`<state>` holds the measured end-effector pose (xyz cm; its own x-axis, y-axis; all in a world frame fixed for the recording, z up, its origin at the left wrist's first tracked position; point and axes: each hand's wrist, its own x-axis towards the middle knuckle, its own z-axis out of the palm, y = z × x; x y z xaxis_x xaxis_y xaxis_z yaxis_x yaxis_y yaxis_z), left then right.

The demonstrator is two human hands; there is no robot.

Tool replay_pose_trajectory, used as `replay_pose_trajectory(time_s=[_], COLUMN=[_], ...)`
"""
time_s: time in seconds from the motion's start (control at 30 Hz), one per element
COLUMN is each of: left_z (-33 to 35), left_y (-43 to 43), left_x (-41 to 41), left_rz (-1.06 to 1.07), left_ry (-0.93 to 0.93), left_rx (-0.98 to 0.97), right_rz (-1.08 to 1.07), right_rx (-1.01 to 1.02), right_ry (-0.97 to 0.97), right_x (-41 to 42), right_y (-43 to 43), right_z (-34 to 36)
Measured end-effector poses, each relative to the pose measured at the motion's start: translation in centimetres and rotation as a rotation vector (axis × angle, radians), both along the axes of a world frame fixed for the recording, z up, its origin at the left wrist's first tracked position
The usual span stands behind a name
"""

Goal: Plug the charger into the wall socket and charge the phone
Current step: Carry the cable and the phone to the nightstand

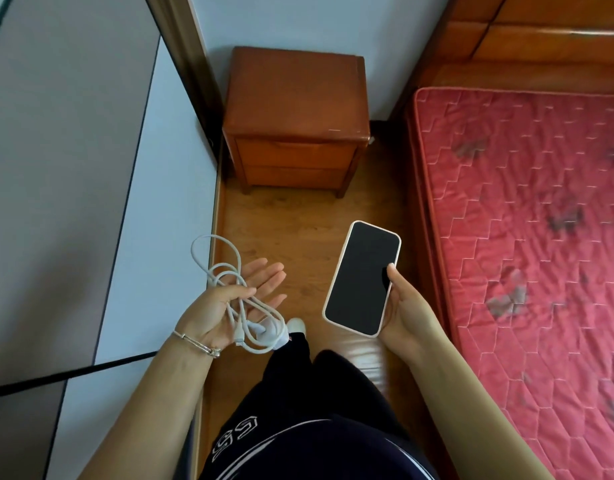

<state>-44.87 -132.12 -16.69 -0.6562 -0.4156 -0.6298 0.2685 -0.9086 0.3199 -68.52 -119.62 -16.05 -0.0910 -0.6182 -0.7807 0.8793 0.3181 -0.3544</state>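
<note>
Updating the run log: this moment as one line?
stage: before plugging | left hand: thumb pins coiled charger on palm | right hand: holds phone, screen dark | wall socket: not in view

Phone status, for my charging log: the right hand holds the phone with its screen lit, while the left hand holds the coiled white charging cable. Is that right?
Not quite: the head view shows the phone with its screen dark, not lit. The rest stands: the right hand holds it, the left hand holds the coiled white charging cable.
</note>
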Motion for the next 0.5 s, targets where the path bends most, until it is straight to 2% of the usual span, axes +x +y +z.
replay_pose_trajectory(time_s=[0.5], left_z=[-0.3], left_y=[-7.2], left_x=[-3.5], left_rz=[0.065], left_ry=[-0.055], left_rx=[0.027], right_rz=[0.073], right_rx=[0.072], right_ry=[-0.014], right_x=[-4.0], right_y=[-8.8], right_z=[-0.8])
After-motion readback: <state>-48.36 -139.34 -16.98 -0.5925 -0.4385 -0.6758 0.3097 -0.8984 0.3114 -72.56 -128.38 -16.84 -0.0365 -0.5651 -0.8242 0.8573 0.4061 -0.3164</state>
